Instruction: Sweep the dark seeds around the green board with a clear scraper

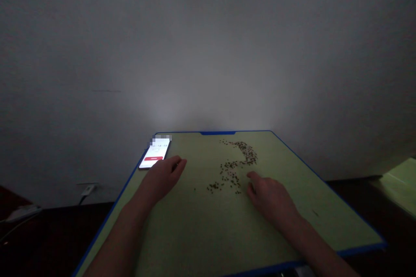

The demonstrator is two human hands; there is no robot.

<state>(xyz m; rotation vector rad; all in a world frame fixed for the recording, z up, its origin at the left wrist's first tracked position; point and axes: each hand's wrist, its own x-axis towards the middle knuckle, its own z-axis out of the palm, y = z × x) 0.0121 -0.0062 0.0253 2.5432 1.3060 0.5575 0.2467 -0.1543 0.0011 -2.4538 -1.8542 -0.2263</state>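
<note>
Many small dark grains (247, 151), like seeds or beans, lie scattered in a curved band across the middle of the pale green table (195, 233). Over the table's left side is my left hand (164, 175), its fingers curled in and its thumb close against them; whatever may be inside is hidden. It is beside the near edge of a lit phone (155, 152). My right hand (269, 194) rests just right of the grains' lower part. Its index finger and thumb are apart, and I see nothing between them; the other fingers are curled and partly hidden.
Blue trim (217, 133) edges the table, which stands against a grey wall (208, 52). A white plug (88, 189) with a cable is low on the wall at left. Another pale surface (398, 181) is at the far right. The room is dim.
</note>
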